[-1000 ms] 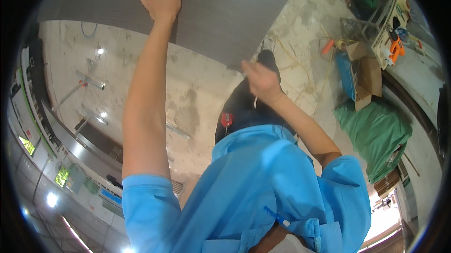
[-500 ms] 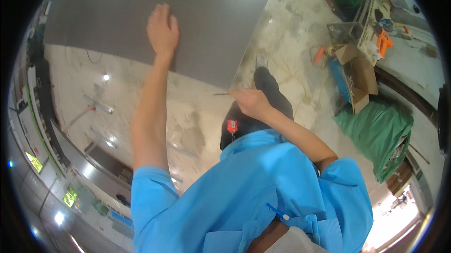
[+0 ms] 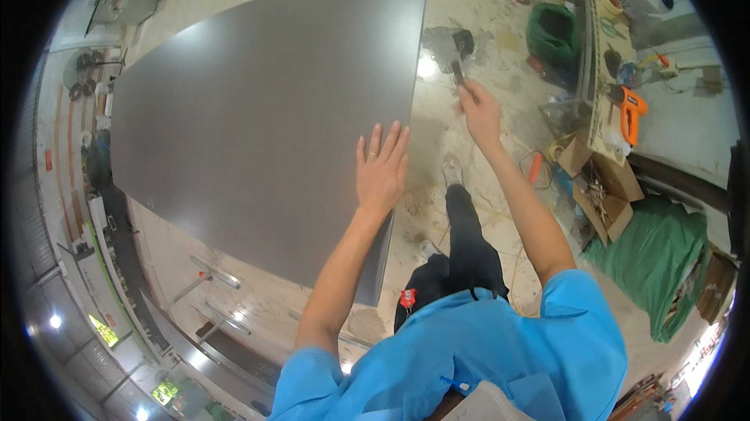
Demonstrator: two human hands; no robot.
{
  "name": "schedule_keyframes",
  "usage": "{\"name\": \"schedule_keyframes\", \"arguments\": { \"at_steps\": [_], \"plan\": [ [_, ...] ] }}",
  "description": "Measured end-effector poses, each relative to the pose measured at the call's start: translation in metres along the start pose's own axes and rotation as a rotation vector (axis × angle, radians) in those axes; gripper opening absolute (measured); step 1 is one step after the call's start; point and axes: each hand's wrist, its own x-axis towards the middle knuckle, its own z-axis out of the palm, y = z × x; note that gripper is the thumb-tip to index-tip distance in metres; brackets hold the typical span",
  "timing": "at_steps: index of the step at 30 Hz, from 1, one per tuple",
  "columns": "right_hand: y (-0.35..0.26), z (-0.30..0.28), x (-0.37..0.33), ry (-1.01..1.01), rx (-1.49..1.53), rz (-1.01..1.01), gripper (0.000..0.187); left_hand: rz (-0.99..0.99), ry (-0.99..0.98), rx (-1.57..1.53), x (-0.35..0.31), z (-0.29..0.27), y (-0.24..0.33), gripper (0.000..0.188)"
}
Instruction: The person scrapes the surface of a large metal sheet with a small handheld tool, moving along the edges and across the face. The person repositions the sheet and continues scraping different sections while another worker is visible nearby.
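Observation:
A large smooth grey panel (image 3: pixel 266 124) spreads out in front of me. My left hand (image 3: pixel 381 175) lies on it close to the right edge, fingers stretched and a ring on one of them. Beyond that edge, apart from the panel, my right hand (image 3: pixel 480 115) grips a short, narrow, dark flat tool (image 3: pixel 458 72). The tool's tip points away from me; its exact kind is not clear, and my fingers cover its lower end.
An orange heat gun (image 3: pixel 631 112) lies on the bench at the right. Below are an open cardboard box (image 3: pixel 605 187), a green cloth or sheet (image 3: pixel 652 257) and a green sack (image 3: pixel 553 34). Metal trestle legs (image 3: pixel 215 272) show under the panel's near left side.
My left hand has moved from the panel's near part to its right edge. My right hand has moved forward, away from my body, with the dark tool. More of the panel is visible.

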Motion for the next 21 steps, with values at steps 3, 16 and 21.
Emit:
{"name": "schedule_keyframes", "arguments": {
  "at_steps": [3, 16, 21],
  "plan": [
    [-0.011, 0.03, 0.108, 0.069, -0.005, -0.157, 0.026, 0.004, 0.02, 0.009, 0.065, -0.002, 0.001, 0.053],
    [-0.009, 0.076, 0.258, 0.112, -0.064, -0.334, 0.026, -0.533, 0.051, -0.067, -0.045, -0.048, -0.13, 0.055],
    [0.001, 0.074, 0.203, -0.026, -0.26, -0.401, 0.025, -0.882, 0.061, 0.105, -0.176, -0.059, -0.165, 0.06]
  ]
}}
